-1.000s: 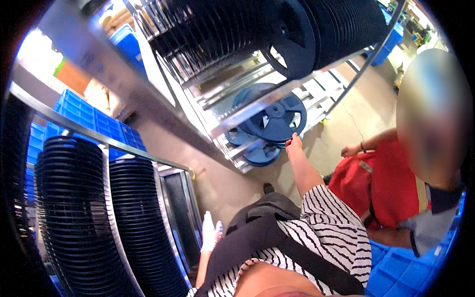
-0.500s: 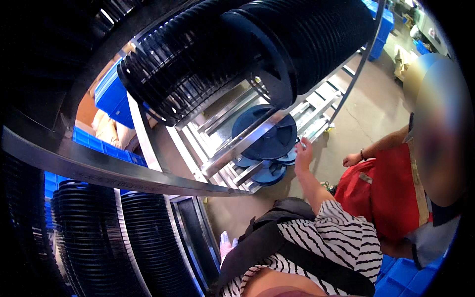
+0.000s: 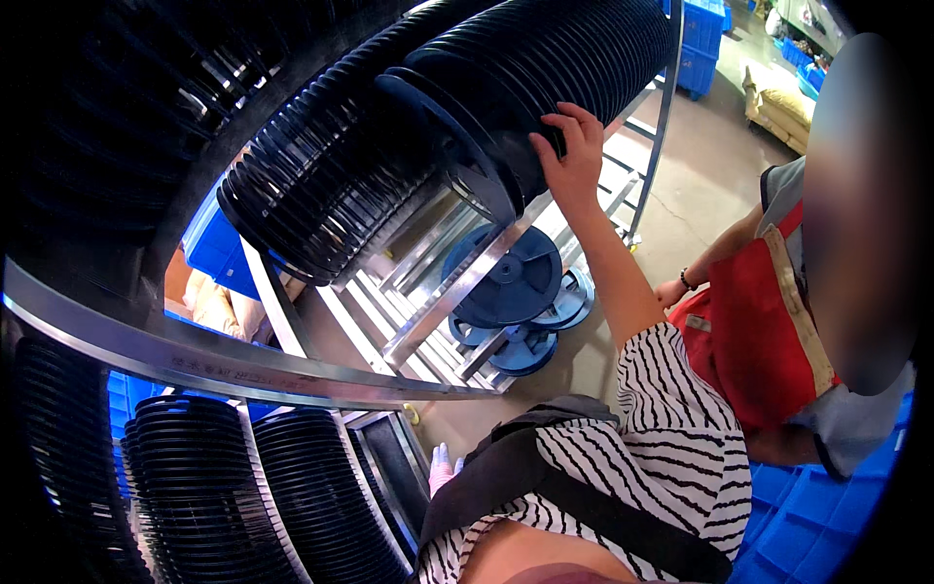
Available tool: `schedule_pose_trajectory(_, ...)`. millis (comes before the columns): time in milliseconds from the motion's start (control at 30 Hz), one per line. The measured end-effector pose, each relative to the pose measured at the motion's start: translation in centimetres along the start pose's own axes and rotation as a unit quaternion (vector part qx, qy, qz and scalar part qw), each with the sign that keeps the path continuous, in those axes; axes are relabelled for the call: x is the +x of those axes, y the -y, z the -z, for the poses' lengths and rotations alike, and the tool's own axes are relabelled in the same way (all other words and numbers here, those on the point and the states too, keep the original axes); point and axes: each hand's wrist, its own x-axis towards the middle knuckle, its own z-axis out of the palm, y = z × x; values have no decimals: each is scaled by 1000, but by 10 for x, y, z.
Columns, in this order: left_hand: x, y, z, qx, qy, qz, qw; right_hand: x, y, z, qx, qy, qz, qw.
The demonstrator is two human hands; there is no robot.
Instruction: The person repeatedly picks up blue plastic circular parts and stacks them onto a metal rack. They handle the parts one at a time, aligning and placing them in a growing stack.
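Observation:
My right hand [image 3: 574,156] is raised with its fingers apart and curved, at the rim of a long row of black discs like reels [image 3: 584,58] on a metal rack. Whether the fingertips touch the rims I cannot tell. At the near end of that row, a larger black disc [image 3: 457,136] stands tilted outward. Low beside my body, my left hand [image 3: 445,469] has its fingers stretched out and holds nothing visible; the rest of it is hidden by my clothing and black strap. Below the row, dark blue spoked reels [image 3: 506,273] lie stacked on the rack's lower bars.
A metal rail [image 3: 243,360] curves across on the left. More black discs [image 3: 195,477] stand in rows at lower left. A person in a red apron [image 3: 749,331] stands close on my right. Blue crates [image 3: 700,44] and pale sacks [image 3: 778,107] are at the far right.
My right hand has risen from beside the stacked reels to the upper row of black discs. The view has shifted a little. My left hand stays low.

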Motion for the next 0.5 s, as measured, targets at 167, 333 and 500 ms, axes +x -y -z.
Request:
schedule_pose_trajectory(167, 7, 1, 4, 25, 34, 4, 999, -9, -9, -10, -16, 10, -3, 1000)
schedule_pose_trajectory(333, 19, 2, 10, 49, 50, 2, 998, -13, -10, -16, 6, 8, -8, 1000)
schedule_pose_trajectory(500, 31, 3, 3, 73, 68, -9, 995, -17, -17, -21, 10, -1, 32, 999)
